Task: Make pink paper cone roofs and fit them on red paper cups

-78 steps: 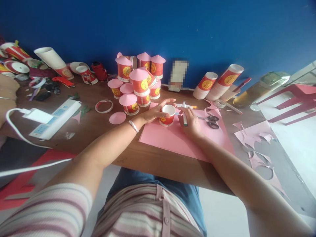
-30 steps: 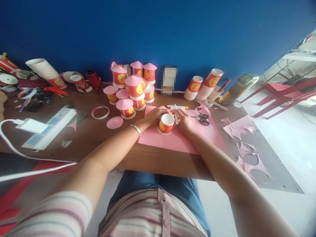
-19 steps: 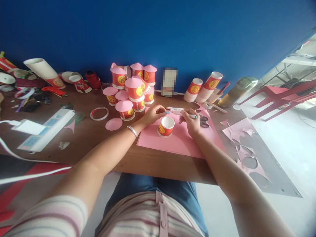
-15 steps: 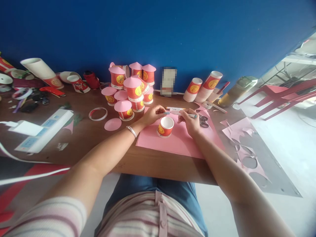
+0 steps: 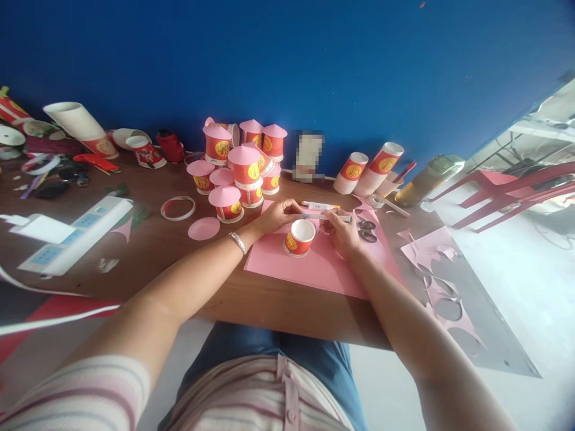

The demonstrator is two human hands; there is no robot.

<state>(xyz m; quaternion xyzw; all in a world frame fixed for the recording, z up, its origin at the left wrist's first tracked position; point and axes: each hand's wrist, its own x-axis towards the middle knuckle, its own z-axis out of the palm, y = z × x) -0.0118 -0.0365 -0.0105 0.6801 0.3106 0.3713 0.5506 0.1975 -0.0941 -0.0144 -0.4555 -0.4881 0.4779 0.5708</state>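
Observation:
A slim marker [image 5: 323, 217] lies level between my hands, above the pink paper [image 5: 309, 273]. My left hand [image 5: 284, 215] has its fingers closed on the marker's left end. The fingers of my right hand [image 5: 340, 230] are wrapped round its right part. Just below and between the hands, a red and white paper cup [image 5: 300, 237] stands with its open side up on the pink paper. A glue stick or thick pen [image 5: 320, 205] lies behind the marker. Black-handled scissors [image 5: 367, 231] lie right of my right hand.
Cups with pink cone tops [image 5: 225, 202] stand in a group at the left. A pink disc [image 5: 203, 228], a tape roll [image 5: 178, 208] and a power strip [image 5: 76, 236] lie further left. Cup stacks [image 5: 384, 164] and a bottle [image 5: 429, 179] stand back right; paper scraps [image 5: 449, 299] lie right.
The view has shifted slightly. My hands and the marker have come a little lower, nearer the cup, and the thick pen behind now shows more fully.

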